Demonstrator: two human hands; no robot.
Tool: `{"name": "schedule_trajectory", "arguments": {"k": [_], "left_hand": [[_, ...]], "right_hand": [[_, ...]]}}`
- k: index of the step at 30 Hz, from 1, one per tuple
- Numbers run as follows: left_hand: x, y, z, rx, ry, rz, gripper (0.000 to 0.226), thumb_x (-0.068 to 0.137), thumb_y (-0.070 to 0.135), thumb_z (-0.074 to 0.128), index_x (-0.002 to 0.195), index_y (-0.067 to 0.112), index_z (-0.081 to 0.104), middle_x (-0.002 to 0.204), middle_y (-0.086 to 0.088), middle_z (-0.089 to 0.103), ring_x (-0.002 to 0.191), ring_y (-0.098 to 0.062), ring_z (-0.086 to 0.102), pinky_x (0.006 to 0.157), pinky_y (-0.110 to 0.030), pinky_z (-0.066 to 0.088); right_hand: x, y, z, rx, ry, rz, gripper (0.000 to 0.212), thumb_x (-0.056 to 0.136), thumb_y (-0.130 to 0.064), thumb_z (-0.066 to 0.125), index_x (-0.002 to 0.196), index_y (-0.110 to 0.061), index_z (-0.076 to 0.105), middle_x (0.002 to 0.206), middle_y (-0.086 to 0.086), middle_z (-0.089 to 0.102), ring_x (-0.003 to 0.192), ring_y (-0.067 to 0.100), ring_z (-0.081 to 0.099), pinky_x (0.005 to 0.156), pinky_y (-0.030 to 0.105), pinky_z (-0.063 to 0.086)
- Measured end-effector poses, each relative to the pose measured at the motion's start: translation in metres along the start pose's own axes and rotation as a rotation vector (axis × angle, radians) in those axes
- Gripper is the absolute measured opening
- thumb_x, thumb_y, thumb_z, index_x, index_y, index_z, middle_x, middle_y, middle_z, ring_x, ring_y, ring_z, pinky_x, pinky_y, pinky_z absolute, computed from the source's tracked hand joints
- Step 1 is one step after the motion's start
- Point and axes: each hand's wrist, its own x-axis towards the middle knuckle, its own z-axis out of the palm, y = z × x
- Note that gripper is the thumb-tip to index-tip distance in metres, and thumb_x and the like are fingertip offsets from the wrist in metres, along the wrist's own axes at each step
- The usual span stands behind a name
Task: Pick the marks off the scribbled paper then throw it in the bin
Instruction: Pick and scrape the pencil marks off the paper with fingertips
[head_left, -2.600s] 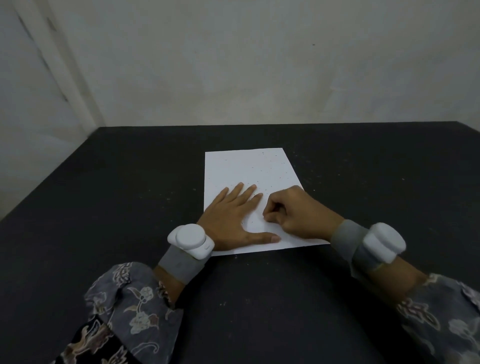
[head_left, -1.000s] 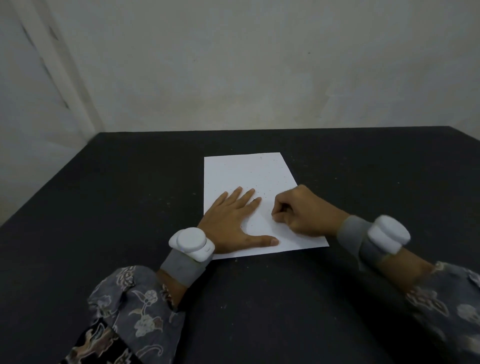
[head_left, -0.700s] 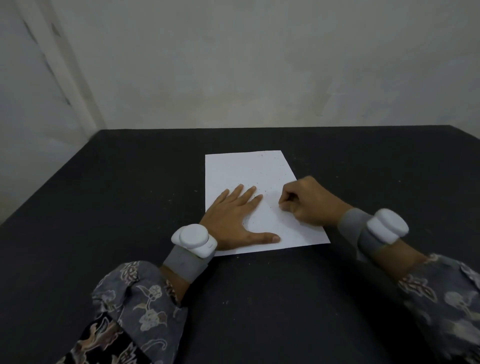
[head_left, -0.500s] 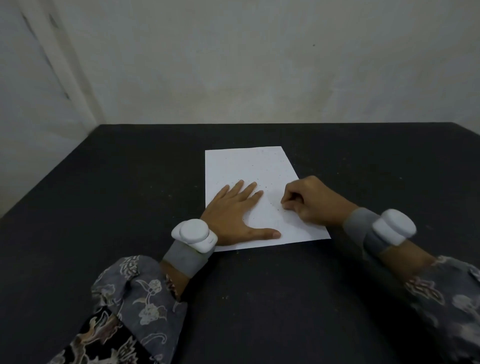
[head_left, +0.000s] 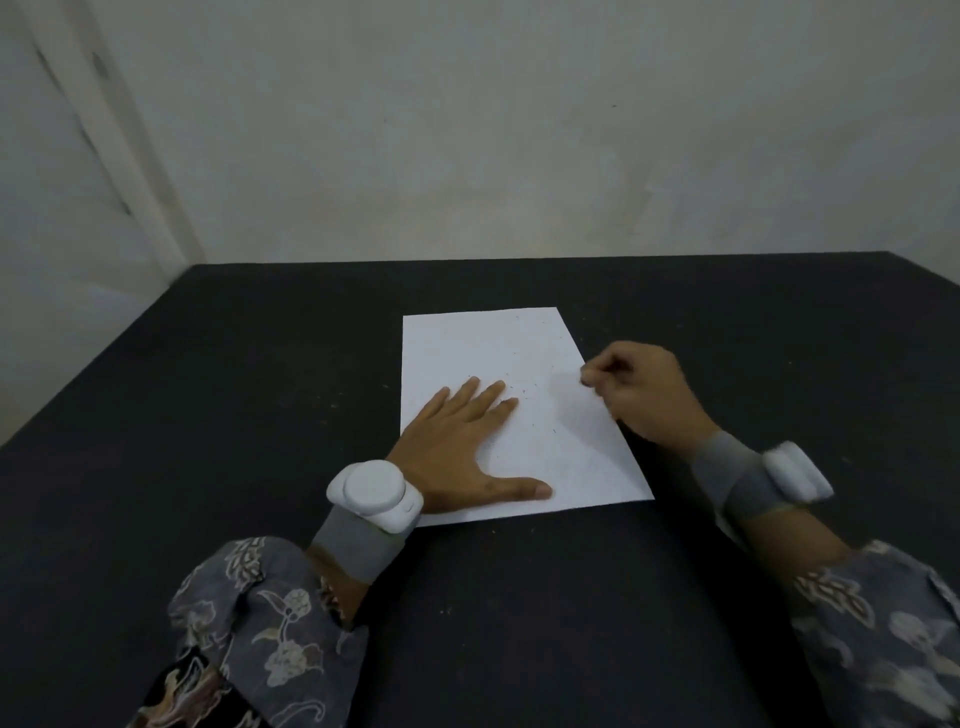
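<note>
Both hands differ — left hand (head_left: 457, 447) stays flat on paper (head_left: 519, 415), right hand (head_left: 641, 392) lifted, fingertips pinched.

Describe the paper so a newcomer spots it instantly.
Start at the black table that fills the lower frame. Near its middle lies the paper, one flat white sheet with the left hand pressed open on its near-left part. It is the only white, rectangular thing on the dark top, dotted with tiny dark specks.

Left hand (head_left: 457, 447) flat on paper (head_left: 545, 431), right hand (head_left: 641, 395) at its right edge.
</note>
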Motion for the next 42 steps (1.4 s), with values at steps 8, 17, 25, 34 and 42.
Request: {"name": "schedule_trajectory", "arguments": {"k": [8,17,25,34,42], "left_hand": [[0.002,0.015,-0.002,-0.06,0.163,-0.051,0.1,0.064,0.086,0.033,0.146,0.028,0.031,0.161,0.009,0.012,0.148,-0.012,0.003,0.118,-0.033,0.004],[0.004,0.012,0.001,0.025,0.004,0.054,0.094,0.071,0.084,0.023,0.151,0.04,0.003,0.16,0.014,-0.009,0.147,-0.01,-0.014,0.117,-0.035,-0.011],[0.006,0.011,0.005,0.027,0.022,0.066,0.11,0.057,0.092,0.008,0.152,0.038,0.002,0.161,0.013,-0.008,0.147,-0.011,-0.012,0.119,-0.036,-0.009],[0.008,0.012,0.005,0.046,0.021,0.047,0.102,0.065,0.086,0.02,0.152,0.037,0.0,0.16,0.014,-0.009,0.147,-0.011,-0.013,0.118,-0.036,-0.01],[0.007,0.011,0.008,-0.002,0.052,0.048,0.112,0.056,0.095,0.015,0.152,0.038,0.004,0.16,0.016,-0.006,0.147,-0.009,-0.011,0.119,-0.036,-0.008]], "right_hand": [[-0.015,0.001,0.008,0.466,-0.179,0.2,0.011,0.093,-0.006,0.054,0.091,0.001,0.062,0.068,0.01,0.059,0.052,0.015,0.056,0.047,0.023,0.045],[-0.019,-0.008,0.005,0.388,-0.26,0.142,0.016,0.085,0.0,0.064,0.099,0.006,0.061,0.067,0.017,0.058,0.051,0.018,0.051,0.048,0.022,0.043],[-0.021,-0.008,0.008,0.152,-0.259,0.046,0.008,0.085,-0.006,0.067,0.092,-0.003,0.069,0.073,0.01,0.065,0.049,0.007,0.054,0.054,0.019,0.048],[-0.018,-0.018,0.016,-0.217,-0.324,-0.085,0.01,0.087,-0.009,0.065,0.096,-0.009,0.071,0.09,-0.001,0.068,0.077,0.005,0.061,0.068,0.012,0.05],[-0.029,-0.022,0.023,-0.259,-0.323,-0.109,0.008,0.085,-0.005,0.064,0.089,-0.007,0.07,0.087,0.0,0.068,0.079,0.009,0.063,0.07,0.018,0.053]]}}
